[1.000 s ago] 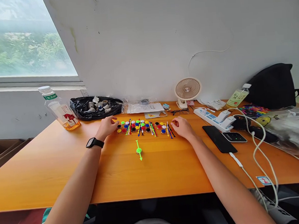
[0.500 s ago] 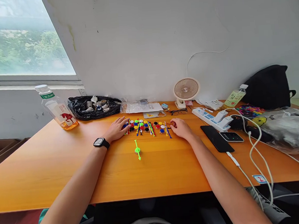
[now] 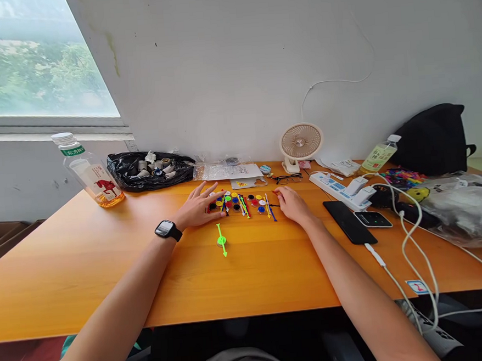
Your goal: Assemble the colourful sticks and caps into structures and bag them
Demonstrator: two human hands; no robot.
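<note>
My left hand (image 3: 199,206) lies over the left end of a row of small coloured plastic pieces, fingers spread and covering some of them. The row holds round discs (image 3: 237,207) in several colours and thin plastic arrows (image 3: 245,206) in green, red, yellow, blue and white. At the row's right end, beside a blue arrow (image 3: 271,210), is my right hand (image 3: 291,202) with its fingers curled together. A reddish bit shows at its fingertips, too small to name. Nearer me, apart from both hands, a bright green arrow spinner (image 3: 221,240) rests on a round base.
At the left stands a tilted-looking drink bottle (image 3: 94,177), near a black plastic bag (image 3: 125,175) of scraps. A small fan (image 3: 300,143) and eyeglasses (image 3: 288,178) sit at the back. Rightward are a power strip (image 3: 332,188), a black phone (image 3: 349,222) and white cables (image 3: 410,237).
My left hand has slid slightly right, further over the left end of the row, with fingers more raised and spread. My right hand has barely moved. The green spinner stays in place.
</note>
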